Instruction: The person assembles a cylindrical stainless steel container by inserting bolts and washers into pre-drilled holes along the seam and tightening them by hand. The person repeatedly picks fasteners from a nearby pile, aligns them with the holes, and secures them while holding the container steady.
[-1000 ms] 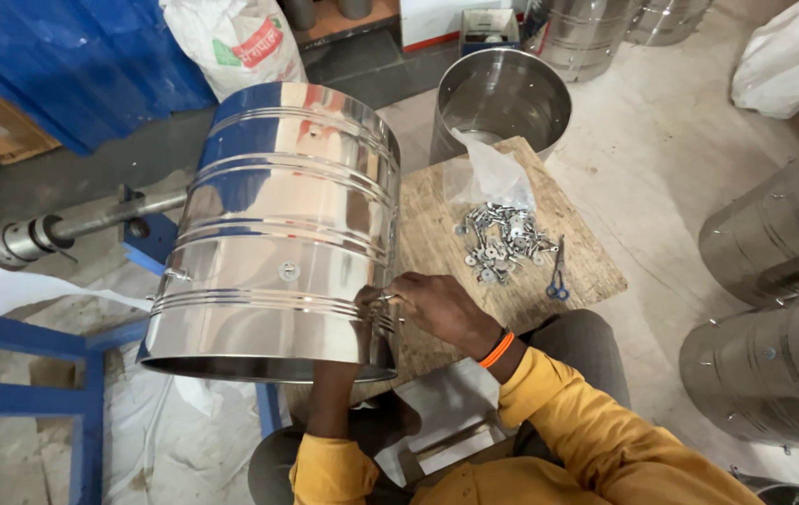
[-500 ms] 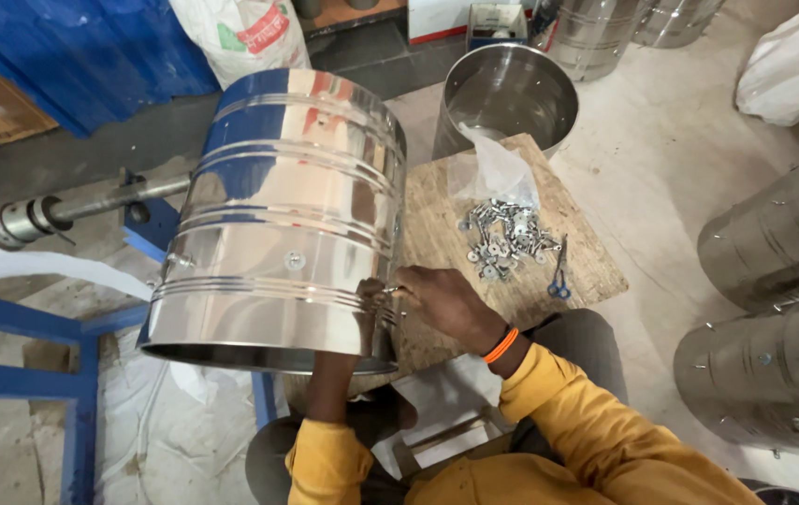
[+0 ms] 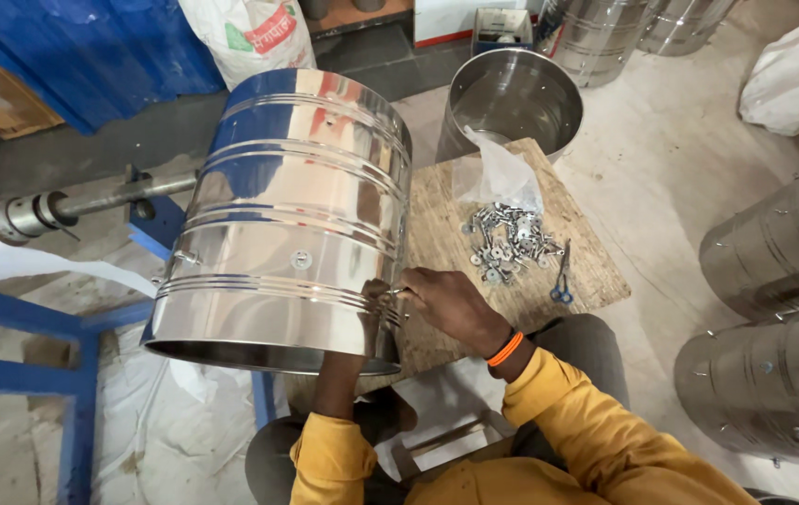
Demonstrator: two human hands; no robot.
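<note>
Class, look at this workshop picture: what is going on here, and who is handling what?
A person in yellow sleeves works on a large shiny steel drum lying on its side over a bar. The right hand pinches a small metal fitting against the drum's wall near its open rim, while the left arm reaches up inside the drum, its hand hidden. A pile of small metal fittings and a plastic bag lie on a wooden board alongside.
</note>
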